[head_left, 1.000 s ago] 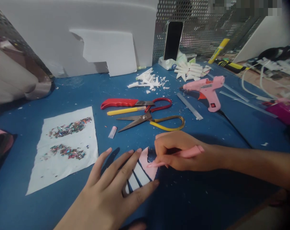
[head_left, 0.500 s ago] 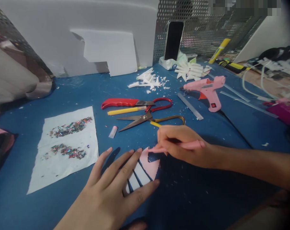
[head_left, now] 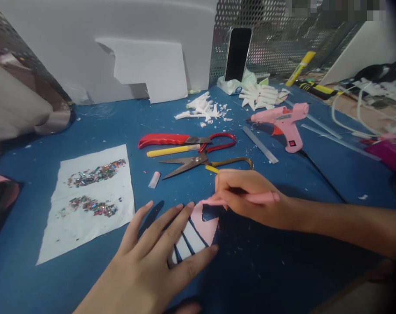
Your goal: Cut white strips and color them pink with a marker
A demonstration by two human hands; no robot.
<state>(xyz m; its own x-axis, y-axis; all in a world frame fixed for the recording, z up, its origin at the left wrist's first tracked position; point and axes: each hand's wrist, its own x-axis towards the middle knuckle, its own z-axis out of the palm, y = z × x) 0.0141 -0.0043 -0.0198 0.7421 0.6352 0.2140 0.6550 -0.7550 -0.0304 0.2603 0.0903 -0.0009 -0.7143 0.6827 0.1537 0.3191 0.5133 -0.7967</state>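
Note:
My left hand [head_left: 152,253] lies spread over a small cut-out [head_left: 188,240] of white strips with dark gaps, its fingertips at the edges. One end of the cut-out is a pink piece [head_left: 207,227] shaped like a notched tail; the other end is hidden under my palm. My right hand [head_left: 250,198] grips a slim pink marker [head_left: 261,198], its tip touching the upper point of the pink piece. A pink-and-clear pen cap [head_left: 154,179] rests on the blue table, left of the dark-bladed scissors [head_left: 187,165].
White paper [head_left: 86,235] with two heaps of shiny flakes lies at left. Beyond my hands are a red-handled cutter [head_left: 165,140], a yellow pen [head_left: 171,151], a clear glue stick [head_left: 259,145] and a corded pink glue gun [head_left: 286,122]. White scraps [head_left: 201,108] and a phone [head_left: 238,54] stand farther back.
The marker tip has shifted slightly left and up to the pink piece's upper point. My left hand has stayed in place.

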